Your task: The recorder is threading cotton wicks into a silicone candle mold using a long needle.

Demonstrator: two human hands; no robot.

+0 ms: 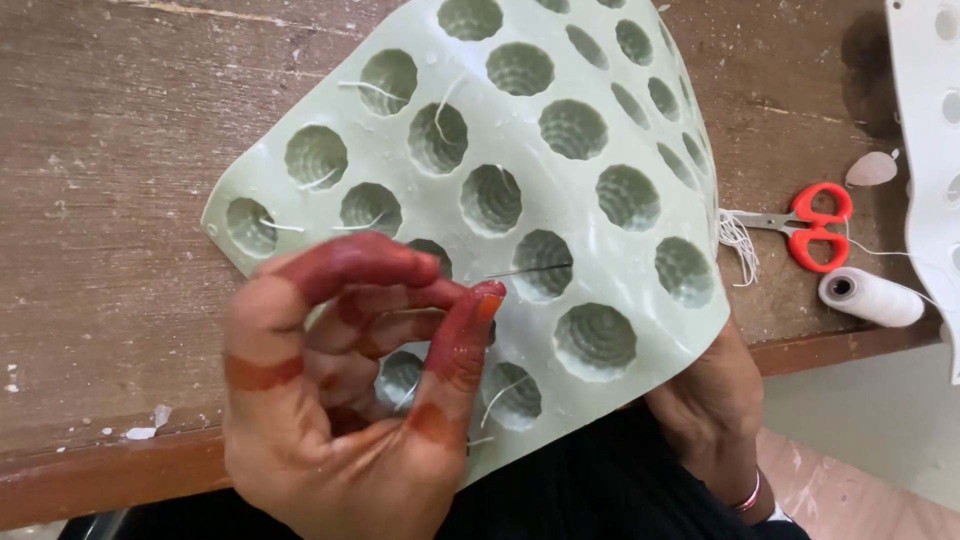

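Here, the left hand (340, 400), stained red over its fingers and palm, pinches a thin dark needle (530, 269) between thumb and fingertips; the pinch is closed tight, with the remaining fingers curled loosely behind it. The needle lies nearly level, its free end reaching over one cavity near the middle of a pale green flexible mould (560, 180). The right hand (705, 400) supports the mould from beneath at its lower right edge; its fingers are hidden under the sheet, so how far they close cannot be told. The mould is bowed upward, partly resting on a worn wooden table (110, 200) and partly overhanging its near edge. Short white threads (440, 115) stand in several cavities at the left. Well apart on the right lie red-handled scissors (815, 228), a spool of white thread (870, 297) and the edge of a white mould (935, 150).

Risk, as a judgement: the sheet is soft and held at one edge only, so it could flex and deflect the needle, or the point could prick the unseen supporting fingers.
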